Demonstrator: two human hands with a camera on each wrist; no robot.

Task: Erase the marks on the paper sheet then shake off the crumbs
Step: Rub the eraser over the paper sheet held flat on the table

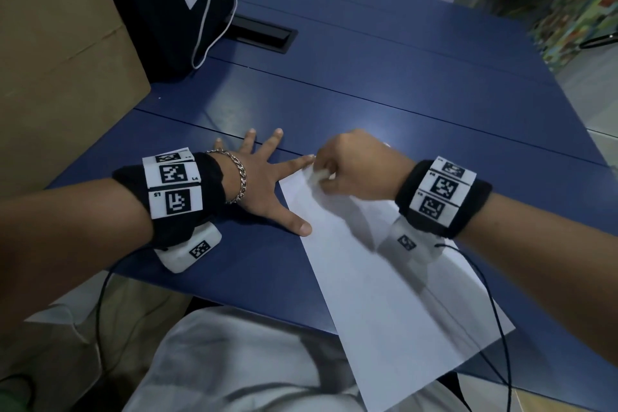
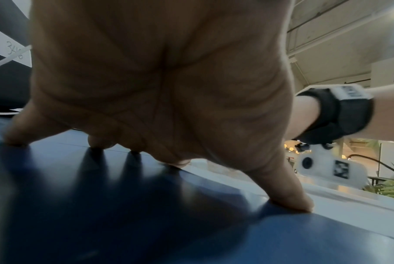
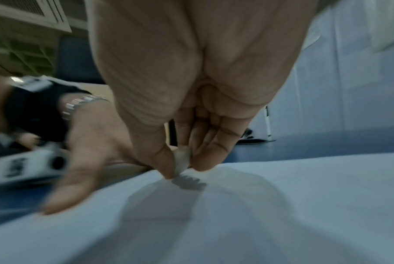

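Pinching a small white eraser [image 1: 319,174], right hand [image 1: 359,170] rubs smooth paper [image 1: 384,294]; left hand [image 1: 264,184] splayed flat.

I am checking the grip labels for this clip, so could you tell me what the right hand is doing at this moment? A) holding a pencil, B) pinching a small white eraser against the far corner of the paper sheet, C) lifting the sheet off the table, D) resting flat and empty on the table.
B: the right hand pinches the small white eraser between thumb and fingers, its tip on the paper sheet at the far corner.
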